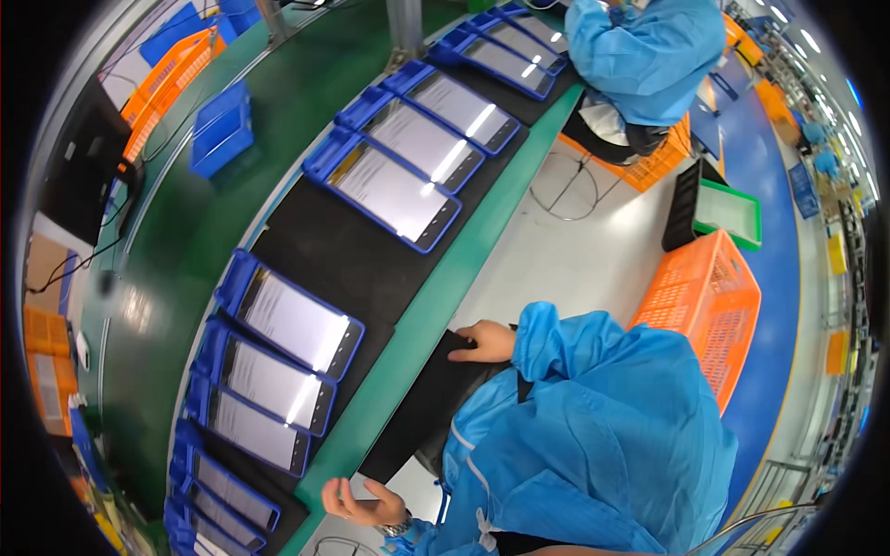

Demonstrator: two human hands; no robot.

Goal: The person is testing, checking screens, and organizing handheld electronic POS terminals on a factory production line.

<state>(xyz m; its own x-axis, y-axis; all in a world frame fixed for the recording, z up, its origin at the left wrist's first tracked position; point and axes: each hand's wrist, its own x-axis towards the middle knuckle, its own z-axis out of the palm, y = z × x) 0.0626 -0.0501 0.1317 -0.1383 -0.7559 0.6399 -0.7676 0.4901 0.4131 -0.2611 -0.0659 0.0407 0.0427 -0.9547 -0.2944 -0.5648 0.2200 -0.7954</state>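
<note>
My left hand [357, 502], with a watch at the wrist, hovers palm up with loosely curled fingers and holds nothing. It is just off the green rail [436, 306] of the conveyor. My right hand [482, 341] lies flat on a black surface [422, 408] beside that rail and grips nothing. Both sleeves are light blue. On the black belt [324, 250] lie several blue trays, each with a flat grey glossy panel in it. The nearest tray [292, 315] is to the left of my right hand.
Further trays [394, 190] run up the belt toward a seated person in a blue coat [649, 56]. An orange crate [709, 310] stands on the floor to my right, with a green tray [730, 213] and a black tray [684, 204] behind it. Blue and orange bins [222, 125] sit beyond the belt.
</note>
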